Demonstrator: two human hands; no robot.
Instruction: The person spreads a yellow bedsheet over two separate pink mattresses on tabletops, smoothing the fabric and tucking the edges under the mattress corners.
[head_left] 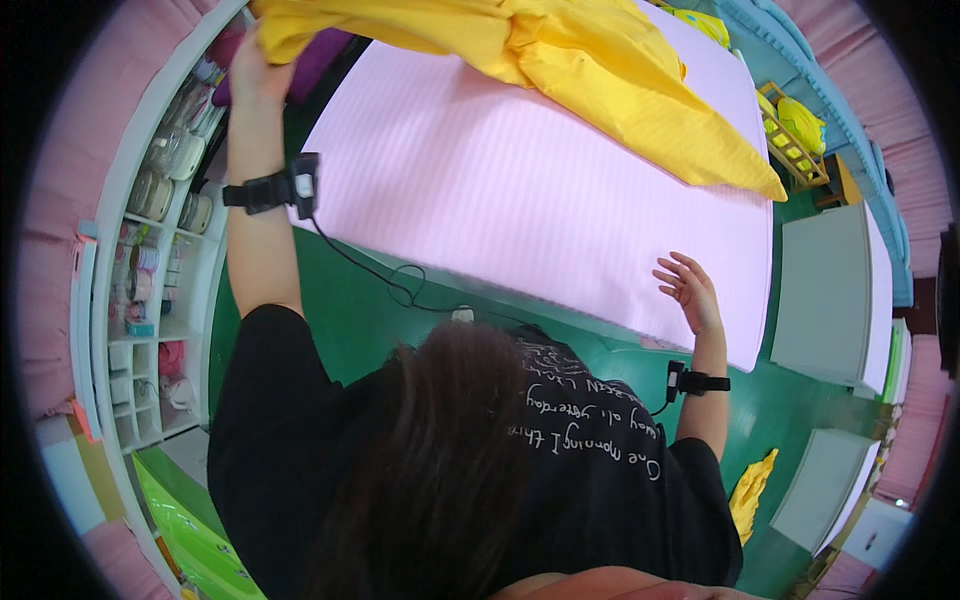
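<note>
A large yellow cloth [600, 80] lies rumpled across the far part of a table or bed-like surface with a pale pink striped cover [480, 170]. One pointed end of it hangs toward the right edge. At the far left, my raised left hand [262, 75] grips the cloth's left end, and its fingertips are partly hidden by the fabric. Over the near right part of the pink surface, my right hand [690, 288] is held with fingers spread and nothing in it. A gap separates it from the cloth.
White shelving [185, 300] with jars and small containers stands along the left. On the right are a wooden crate [795, 140] with yellow things and two white cabinets [830, 300]. Another yellow cloth [752, 490] lies on the green floor [600, 360]. A black cable [365, 265] hangs from my left wrist.
</note>
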